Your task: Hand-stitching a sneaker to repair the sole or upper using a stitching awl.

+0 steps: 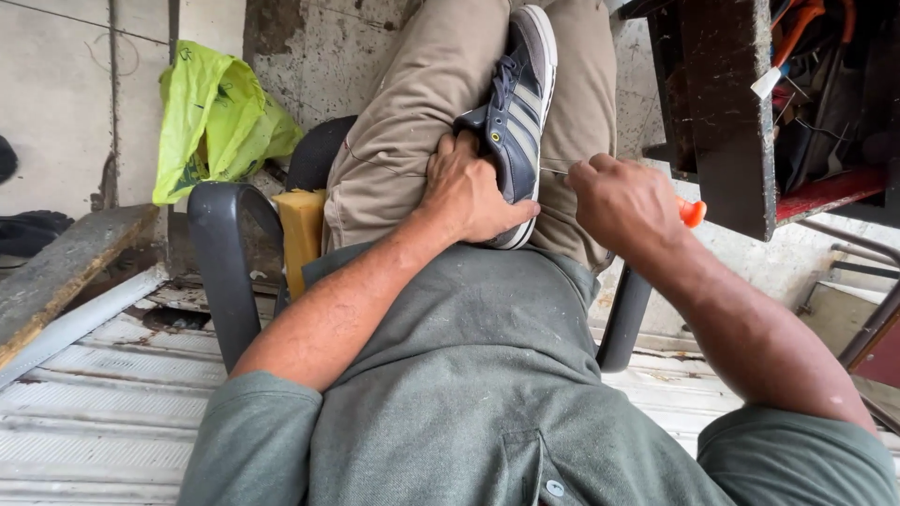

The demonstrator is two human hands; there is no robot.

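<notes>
A dark blue sneaker (pixel 518 103) with pale stripes and a white sole lies on my lap, over my beige trousers. My left hand (pixel 466 192) grips its heel end, thumb against the sole. My right hand (pixel 626 201) is closed around an orange-handled tool (pixel 692 213) just right of the shoe; a thin metal tip points at the sole edge. Most of the tool is hidden in my fist.
I sit in a dark plastic chair (pixel 223 262) with yellow foam (pixel 302 230) at the seat. A yellow-green plastic bag (pixel 217 117) hangs at the left wall. A dark, worn cabinet (pixel 727 112) with tools stands at the right. Corrugated metal sheet (pixel 103 412) lies below.
</notes>
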